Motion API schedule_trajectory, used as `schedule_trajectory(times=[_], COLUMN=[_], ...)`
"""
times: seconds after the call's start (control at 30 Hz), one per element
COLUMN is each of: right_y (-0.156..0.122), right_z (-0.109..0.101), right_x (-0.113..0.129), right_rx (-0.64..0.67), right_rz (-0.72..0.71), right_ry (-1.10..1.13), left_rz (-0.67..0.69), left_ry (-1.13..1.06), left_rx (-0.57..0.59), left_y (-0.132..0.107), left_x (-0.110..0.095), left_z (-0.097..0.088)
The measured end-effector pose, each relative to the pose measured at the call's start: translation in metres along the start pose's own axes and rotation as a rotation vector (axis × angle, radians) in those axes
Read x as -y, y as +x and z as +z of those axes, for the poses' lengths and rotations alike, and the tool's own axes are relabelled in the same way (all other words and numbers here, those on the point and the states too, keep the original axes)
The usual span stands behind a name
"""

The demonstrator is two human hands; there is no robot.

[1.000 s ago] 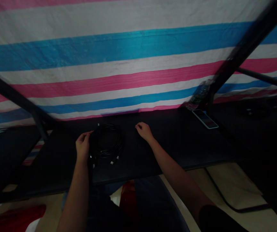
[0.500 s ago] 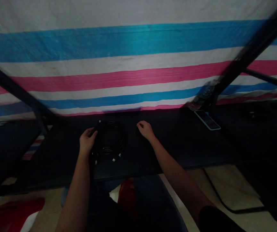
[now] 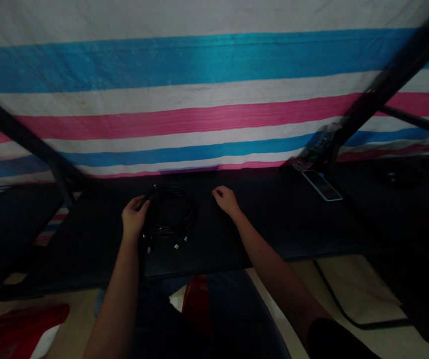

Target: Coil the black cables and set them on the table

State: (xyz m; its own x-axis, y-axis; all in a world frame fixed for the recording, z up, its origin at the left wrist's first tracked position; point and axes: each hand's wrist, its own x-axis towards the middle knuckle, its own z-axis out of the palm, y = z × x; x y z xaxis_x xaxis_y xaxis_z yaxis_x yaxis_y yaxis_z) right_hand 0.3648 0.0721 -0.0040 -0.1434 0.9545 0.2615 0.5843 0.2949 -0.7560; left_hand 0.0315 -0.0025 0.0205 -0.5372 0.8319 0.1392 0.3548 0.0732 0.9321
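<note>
A coil of black cable (image 3: 192, 212) lies on the black tabletop (image 3: 274, 219), with several pale metal plugs (image 3: 177, 246) showing along its near side. At the coil's left edge, my left hand (image 3: 134, 215) is closed, thumb and fingers pinching a dark strand of the cable. To the right of the coil and apart from it, my right hand (image 3: 226, 198) rests on the tabletop with its fingers curled in. The dim light hides whether anything lies inside those fingers.
A phone (image 3: 322, 186) lies at the right, beside a clear plastic bottle (image 3: 315, 147) against the striped sheet (image 3: 199, 117). Dark slanted bars (image 3: 382, 85) frame both sides. Red and white cloth (image 3: 23, 329) is on the floor at lower left.
My left hand has shifted very slightly left at the coil's edge. My right hand and the coil stay in place.
</note>
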Motion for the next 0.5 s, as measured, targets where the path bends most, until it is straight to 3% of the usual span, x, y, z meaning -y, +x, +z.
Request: schedule_trajectory(times=[0.5], right_y=[0.0], right_z=[0.0], right_x=[0.0], right_rx=[-0.006], right_rz=[-0.007], right_ry=[-0.002], left_rz=[0.019], left_ry=[0.029], left_rx=[0.067], left_y=[0.006], left_x=[0.014], left_z=[0.001])
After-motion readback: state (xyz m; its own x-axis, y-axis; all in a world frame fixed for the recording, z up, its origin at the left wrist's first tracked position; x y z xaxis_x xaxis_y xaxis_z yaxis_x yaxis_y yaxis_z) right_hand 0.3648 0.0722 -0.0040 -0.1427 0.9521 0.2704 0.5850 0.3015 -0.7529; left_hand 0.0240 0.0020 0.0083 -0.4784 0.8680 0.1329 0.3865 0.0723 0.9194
